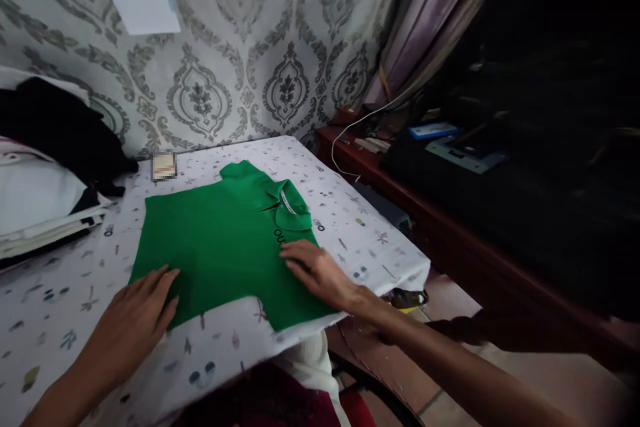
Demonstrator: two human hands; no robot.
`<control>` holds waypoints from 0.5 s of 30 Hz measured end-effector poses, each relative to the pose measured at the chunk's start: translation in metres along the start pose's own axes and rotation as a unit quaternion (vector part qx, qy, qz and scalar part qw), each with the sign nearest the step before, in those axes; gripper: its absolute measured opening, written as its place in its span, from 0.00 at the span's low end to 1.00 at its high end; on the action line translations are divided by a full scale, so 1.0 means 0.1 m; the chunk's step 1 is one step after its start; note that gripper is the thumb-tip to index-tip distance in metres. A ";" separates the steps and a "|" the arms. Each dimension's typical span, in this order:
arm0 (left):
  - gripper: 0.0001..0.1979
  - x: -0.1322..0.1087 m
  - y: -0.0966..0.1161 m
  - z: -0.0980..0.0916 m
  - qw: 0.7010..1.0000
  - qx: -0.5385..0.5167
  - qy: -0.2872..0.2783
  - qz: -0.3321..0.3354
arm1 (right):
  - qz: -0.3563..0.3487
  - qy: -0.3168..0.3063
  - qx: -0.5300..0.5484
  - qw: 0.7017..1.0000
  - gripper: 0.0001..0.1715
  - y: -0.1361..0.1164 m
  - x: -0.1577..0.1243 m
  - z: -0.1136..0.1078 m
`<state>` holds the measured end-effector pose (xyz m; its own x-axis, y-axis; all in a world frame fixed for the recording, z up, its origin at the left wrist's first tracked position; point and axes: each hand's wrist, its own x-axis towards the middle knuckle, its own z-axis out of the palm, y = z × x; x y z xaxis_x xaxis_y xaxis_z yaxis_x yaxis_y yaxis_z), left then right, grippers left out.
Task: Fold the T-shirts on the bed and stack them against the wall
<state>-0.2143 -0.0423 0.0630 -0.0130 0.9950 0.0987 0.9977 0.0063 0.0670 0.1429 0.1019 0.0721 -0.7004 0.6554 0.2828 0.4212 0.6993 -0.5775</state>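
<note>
A green polo shirt lies spread flat on a table covered by a white patterned cloth, collar toward the right. My left hand rests flat on the shirt's near left edge, fingers stretched out. My right hand lies flat on the shirt just below the collar, fingers extended toward the left. Neither hand holds anything.
A pile of folded black and white clothes sits at the table's left back. A small blurred card lies behind the shirt. A dark wooden bench with a cable and boxes runs along the right. Patterned wallpaper is behind.
</note>
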 end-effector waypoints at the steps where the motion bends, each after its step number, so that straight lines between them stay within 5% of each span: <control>1: 0.32 0.17 0.11 -0.11 1.000 -0.013 -0.006 0.009 | 0.039 0.047 -0.013 0.998 0.18 0.09 0.03 -0.09; 3: 0.29 0.61 0.41 -0.32 0.997 -0.056 -0.017 0.058 | 0.122 0.101 -0.059 0.986 0.18 0.26 0.12 -0.25; 6: 0.23 1.48 1.01 -0.47 0.980 -0.119 -0.012 0.159 | 0.189 0.063 -0.109 0.974 0.20 0.42 0.25 -0.37; 11: 0.18 2.75 1.81 -0.21 0.939 -0.083 -0.026 0.332 | 0.200 0.022 -0.135 0.970 0.22 0.41 0.29 -0.26; 15: 0.19 3.21 1.94 0.02 0.898 -0.014 -0.081 0.432 | 0.205 0.043 -0.121 0.970 0.16 0.42 0.25 -0.15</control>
<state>-0.0244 0.2784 0.1061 0.7774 0.6287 -0.0204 0.6287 -0.7753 0.0600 0.1511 0.1517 0.0664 -0.3994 0.9065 0.1370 0.7840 0.4152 -0.4615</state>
